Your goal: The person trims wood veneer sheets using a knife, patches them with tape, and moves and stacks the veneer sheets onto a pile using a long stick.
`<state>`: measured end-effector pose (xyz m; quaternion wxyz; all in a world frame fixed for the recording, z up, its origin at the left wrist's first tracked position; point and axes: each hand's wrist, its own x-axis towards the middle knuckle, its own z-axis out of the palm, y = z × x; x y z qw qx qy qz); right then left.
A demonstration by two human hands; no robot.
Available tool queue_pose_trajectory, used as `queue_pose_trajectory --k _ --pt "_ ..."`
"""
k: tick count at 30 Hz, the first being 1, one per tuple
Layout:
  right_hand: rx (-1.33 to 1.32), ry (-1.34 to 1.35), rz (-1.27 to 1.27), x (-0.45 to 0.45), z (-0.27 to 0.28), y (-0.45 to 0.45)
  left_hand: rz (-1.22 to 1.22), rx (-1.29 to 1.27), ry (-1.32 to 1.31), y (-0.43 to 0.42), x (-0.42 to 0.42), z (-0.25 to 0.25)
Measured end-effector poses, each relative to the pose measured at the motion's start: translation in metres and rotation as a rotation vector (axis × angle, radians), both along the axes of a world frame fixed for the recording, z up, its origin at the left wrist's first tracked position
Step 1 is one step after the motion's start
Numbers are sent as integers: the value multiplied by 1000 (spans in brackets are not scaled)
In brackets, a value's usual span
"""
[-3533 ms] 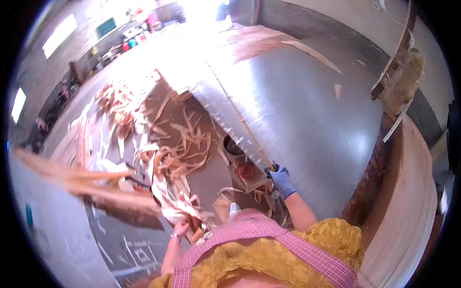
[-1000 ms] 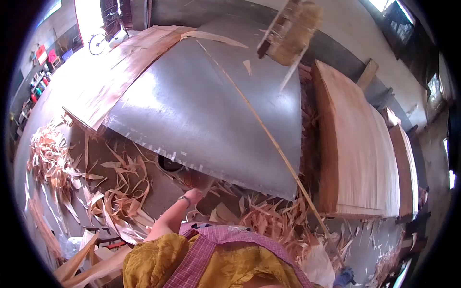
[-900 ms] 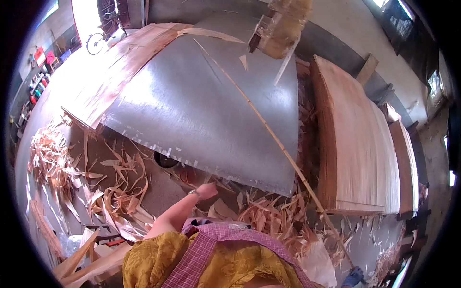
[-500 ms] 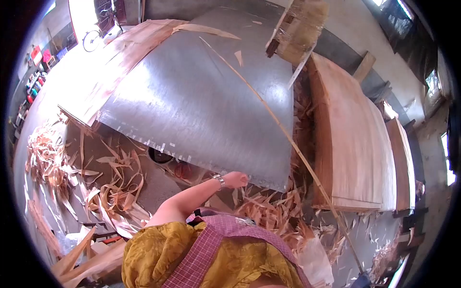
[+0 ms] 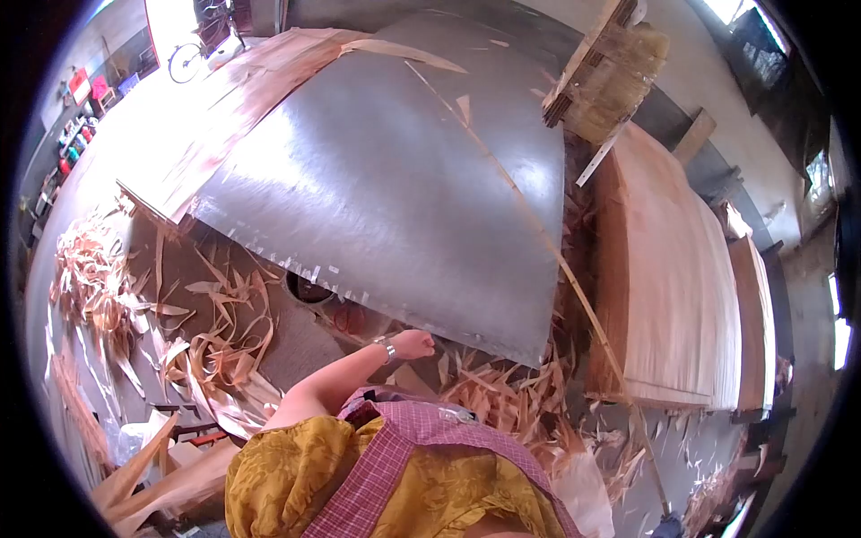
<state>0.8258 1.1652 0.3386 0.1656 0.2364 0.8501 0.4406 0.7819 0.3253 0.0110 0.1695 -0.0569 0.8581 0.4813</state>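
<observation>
Pink checked cloth, the apron [image 5: 475, 437], lies nearest us. At the lower rim of the view we see only a sliver of the right hand [image 5: 666, 525], dark-gloved; it grasps the near end of the pole [image 5: 563, 262], though we cannot make out single fingers. Next comes the left hand [image 5: 414, 343], bare, curled into a loose fist with nothing visible in it. Compared with a few seconds ago, it has left the wood strips [image 5: 211, 359], while the right hand has swung outward from the front edge of the grey slab [image 5: 395, 179]. We judge that one hand alone now steers the pole, which slants over the slab's right side. Loose shavings [image 5: 502, 394] crowd the floor between body and slab; a tall stack [image 5: 668, 296] hems in the pole's right. Farther off, the pole's tip lies near a pale scrap [image 5: 464, 108]; whether it touches the slab, we cannot tell. A yellowish block [image 5: 628, 81] obscures the slab's far right.
</observation>
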Motion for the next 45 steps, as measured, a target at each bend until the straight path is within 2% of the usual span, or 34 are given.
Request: queue_pose_trajectory --k 5,8,11,12,14,17,18,20,23,24,27,29,31,32,33,34,35,36,37,38,39,41,43,45 --pt "-214 145 85 -27 -13 9 39 21 -16 -9 15 4" --pt "-82 144 104 -70 -44 30 71 23 9 -13 21 -3" --pt "19 134 390 -82 -53 -10 93 10 8 -17 30 -5" --pt "213 15 718 -102 -96 56 107 0 2 -19 34 -2" --pt "-273 219 640 -106 -83 -63 129 -16 10 -22 42 -4" --pt "-439 329 945 -146 -148 -120 139 -38 40 -28 60 -3" --pt "-655 336 828 -163 -155 -175 128 -50 47 -32 67 3" --pt "-814 382 1004 -177 -164 -258 140 -22 17 -42 85 8" --pt "-882 368 817 -184 -185 -326 345 38 -95 -59 129 26" --pt "-926 439 914 -183 -194 -332 396 49 -95 -67 145 19" --pt "-950 302 740 -153 -194 -345 534 71 -118 -104 214 -10" --pt "-968 357 827 -132 -194 -398 632 139 -225 -132 266 -35" --pt "-1057 329 837 -121 -185 -485 715 293 -304 -161 316 -46" --pt "-1167 327 872 -96 -147 -569 718 259 -307 -179 335 -46" --pt "-1109 241 1002 -110 -168 -620 728 227 -307 -196 353 -45" --pt "-1047 151 897 -114 -175 -693 741 195 -310 -212 373 -44" --pt "-1274 287 978 -92 -154 -779 770 190 -253 -231 391 -50" --pt "-1453 371 1220 -108 -196 -838 801 185 -199 -251 407 -62" --pt "-1669 34 873 -94 -188 -902 836 176 -145 -267 423 -66" --pt "-2045 -154 241 -48 -161 -964 917 191 -61 -281 436 -52" --pt "-2128 -288 265 -33 -189 -1013 967 190 -53 -294 453 -42" --pt "-2239 -369 158 31 -202 -1102 1080 191 -30 -322 476 -34" --pt "-2300 -465 -50 96 -207 -1167 1199 340 9 -337 507 -36" --pt "-2300 -470 64 142 -236 -1225 1318 528 20 -350 533 -40"
